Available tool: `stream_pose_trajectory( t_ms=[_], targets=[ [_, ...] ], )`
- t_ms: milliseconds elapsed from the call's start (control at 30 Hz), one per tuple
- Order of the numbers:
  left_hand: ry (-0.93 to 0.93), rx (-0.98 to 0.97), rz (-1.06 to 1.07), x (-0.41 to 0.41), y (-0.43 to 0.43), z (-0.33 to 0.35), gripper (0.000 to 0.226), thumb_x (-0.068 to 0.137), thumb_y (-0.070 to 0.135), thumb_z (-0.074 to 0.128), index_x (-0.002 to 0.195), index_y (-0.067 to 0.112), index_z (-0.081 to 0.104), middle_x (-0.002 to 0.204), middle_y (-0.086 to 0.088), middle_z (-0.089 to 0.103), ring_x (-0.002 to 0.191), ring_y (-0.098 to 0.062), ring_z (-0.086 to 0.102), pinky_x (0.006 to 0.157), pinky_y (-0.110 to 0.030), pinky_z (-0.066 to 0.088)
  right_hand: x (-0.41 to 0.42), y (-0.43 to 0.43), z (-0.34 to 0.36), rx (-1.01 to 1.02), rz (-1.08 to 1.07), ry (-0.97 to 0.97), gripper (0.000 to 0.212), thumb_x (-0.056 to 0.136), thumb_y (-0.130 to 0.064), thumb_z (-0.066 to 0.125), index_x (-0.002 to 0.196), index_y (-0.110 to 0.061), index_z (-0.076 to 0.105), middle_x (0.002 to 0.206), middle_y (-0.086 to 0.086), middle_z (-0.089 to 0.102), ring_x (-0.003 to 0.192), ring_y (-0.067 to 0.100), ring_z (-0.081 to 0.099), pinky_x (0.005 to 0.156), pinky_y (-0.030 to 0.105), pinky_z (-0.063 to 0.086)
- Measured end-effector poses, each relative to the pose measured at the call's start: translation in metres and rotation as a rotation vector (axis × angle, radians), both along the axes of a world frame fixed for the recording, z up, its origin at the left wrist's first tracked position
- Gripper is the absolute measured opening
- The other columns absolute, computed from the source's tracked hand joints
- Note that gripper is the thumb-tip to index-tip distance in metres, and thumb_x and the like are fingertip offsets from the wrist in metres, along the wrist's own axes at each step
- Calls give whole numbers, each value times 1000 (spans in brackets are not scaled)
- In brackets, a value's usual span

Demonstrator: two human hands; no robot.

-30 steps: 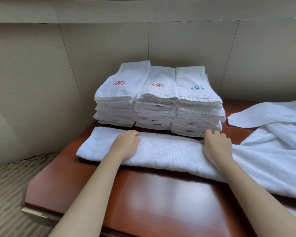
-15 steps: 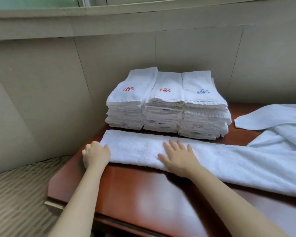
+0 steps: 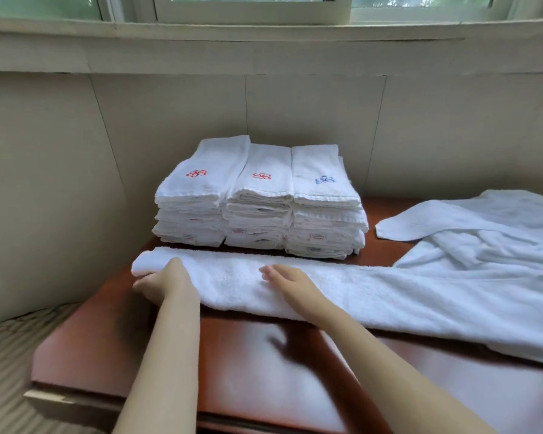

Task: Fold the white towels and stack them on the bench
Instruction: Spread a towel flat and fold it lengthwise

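White terry under both hands. Left hand [image 3: 160, 283] grips left end of long towel [image 3: 342, 289], fingers apparently curled beneath. Right hand [image 3: 287, 277] flat, fingers straight, on towel at frame centre. Towel spans bench [image 3: 232, 355]; folded stacks [image 3: 257, 195] behind; loose towels [image 3: 483, 233] right.

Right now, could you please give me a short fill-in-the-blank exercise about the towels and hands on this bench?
1. The folded stacks stand in ___ columns against the wall.
2. The rightmost stack's top towel bears a ___ emblem.
3. The left hand grips the long towel at its ___ end.
4. The right hand lies ___ on that towel.

Missing words: three; blue; left; flat
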State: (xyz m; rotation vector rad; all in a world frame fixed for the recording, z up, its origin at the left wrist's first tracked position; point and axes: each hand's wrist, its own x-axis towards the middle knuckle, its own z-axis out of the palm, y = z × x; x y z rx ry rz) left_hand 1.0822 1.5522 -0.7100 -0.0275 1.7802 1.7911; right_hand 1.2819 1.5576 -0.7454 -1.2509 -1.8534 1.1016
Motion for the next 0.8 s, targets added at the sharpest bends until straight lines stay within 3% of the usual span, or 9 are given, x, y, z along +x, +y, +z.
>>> stream_pose_trajectory(
  t_ms=[67, 167, 267, 333, 367, 433, 533, 633, 800],
  targets=[
    [294, 151, -95, 25, -8, 20, 37, 78, 18, 60, 114, 14, 58, 107, -4, 65, 102, -26, 62, 91, -40, 51, 12, 0, 13, -189, -70, 258, 39, 98, -50, 36, 110, -21, 60, 117, 6, 65, 102, 18, 65, 82, 23, 44],
    [654, 390, -448, 71, -15, 45, 12, 77, 13, 63, 88, 17, 64, 78, 5, 63, 78, -18, 60, 70, -27, 48, 44, 5, 34, -490, -100, 549, 59, 91, -67, 26, 113, -21, 55, 118, 11, 63, 93, 29, 69, 76, 36, 51],
    [878, 380, -1125, 120, -27, 52, 30, 84, 16, 67, 113, 22, 66, 104, 9, 66, 91, -5, 58, 69, -6, 44, 85, 7, 41, -660, -131, 761, 85, 81, -80, 27, 119, -9, 54, 117, 20, 64, 94, 42, 67, 75, 48, 55],
    [995, 204, -1513, 141, -33, 42, 37, 90, 28, 63, 126, 22, 61, 123, 11, 59, 111, -2, 53, 81, -4, 38, 108, 3, 39, -740, -134, 931, 92, 78, -82, 33, 119, -2, 56, 110, 27, 66, 93, 45, 66, 72, 55, 55],
    [1055, 142, -1591, 145, -34, 36, 34, 91, 30, 61, 124, 21, 63, 125, 10, 60, 114, -2, 52, 86, -7, 37, 117, -1, 38, -769, -158, 979, 90, 78, -79, 39, 116, 1, 58, 109, 29, 65, 94, 45, 66, 71, 55, 55],
    [1086, 85, -1595, 144, -35, 33, 28, 93, 29, 58, 117, 20, 68, 119, 8, 66, 109, -3, 57, 83, -9, 37, 130, -1, 33, -745, -286, 843, 72, 82, -61, 57, 118, 0, 59, 115, 24, 64, 101, 38, 65, 83, 50, 54],
    [1025, 115, -1419, 130, -28, 38, 27, 94, 30, 54, 114, 21, 70, 112, 9, 68, 102, -3, 58, 83, -16, 40, 141, 1, 26, -651, -506, 432, 44, 84, -21, 68, 121, 0, 56, 111, 16, 63, 107, 31, 59, 102, 43, 44],
    [980, 169, -1235, 113, -19, 41, 26, 95, 26, 54, 114, 18, 69, 109, 8, 66, 101, -5, 56, 85, -21, 39, 146, -2, 26, -560, -545, 285, 22, 85, 5, 55, 106, -1, 61, 94, 15, 65, 90, 31, 62, 89, 41, 49],
    [956, -100, -1184, 95, -4, 17, 20, 93, 27, 54, 109, 17, 62, 104, 0, 61, 100, -17, 56, 84, -30, 43, 190, -14, 56, -334, -485, 370, 38, 85, 18, 38, 99, -8, 62, 91, 13, 63, 78, 27, 62, 62, 32, 54]
  ],
)
